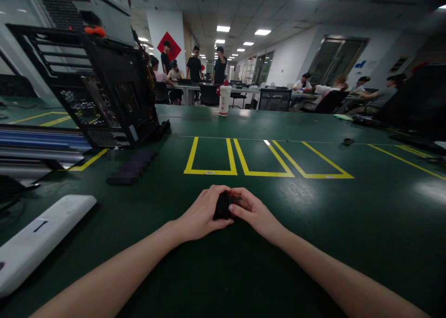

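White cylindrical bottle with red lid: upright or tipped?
Upright: the white bottle stands base-down on the green tabletop, red lid uppermost.

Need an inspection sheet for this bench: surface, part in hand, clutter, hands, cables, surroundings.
Surface: green tabletop with yellow tape outlines.
Job's things: small black object, partly hidden by fingers; exact type unclear.
Clutter: black computer case, long white device and pixelated dark item at left; white bottle with red top at the far edge.
Hands: left hand grips the black object; right hand has its fingers at the object's right side.
Cables: wires along the computer case's right edge.
Surroundings: people at desks beyond; red diamond wall sign.
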Motion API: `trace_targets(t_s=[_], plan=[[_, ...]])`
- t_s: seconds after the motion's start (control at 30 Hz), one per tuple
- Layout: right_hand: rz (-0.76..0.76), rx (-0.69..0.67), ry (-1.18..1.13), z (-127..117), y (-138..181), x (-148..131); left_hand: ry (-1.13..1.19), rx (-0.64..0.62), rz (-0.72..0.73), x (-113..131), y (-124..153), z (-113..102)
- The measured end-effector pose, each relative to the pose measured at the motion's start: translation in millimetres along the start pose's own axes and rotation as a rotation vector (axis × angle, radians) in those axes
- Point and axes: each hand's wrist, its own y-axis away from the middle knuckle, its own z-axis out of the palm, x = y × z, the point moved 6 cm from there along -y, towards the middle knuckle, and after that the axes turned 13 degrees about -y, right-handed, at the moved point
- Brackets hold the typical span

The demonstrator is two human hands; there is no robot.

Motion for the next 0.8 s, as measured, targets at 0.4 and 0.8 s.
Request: trace_targets(t_s=[0.4, 0.8], plan=[[-0.015, -0.007, -0.018, -0.1, -0.5, 2.7, 0.000, -0.012, -0.002, 1.1, 1.6, -2.6], [-0.011, -0.043, -0.024, 1.8, 1.2, 1.0, -0.011, -0.014, 0.001, 2.1, 0.9, -3.2]])
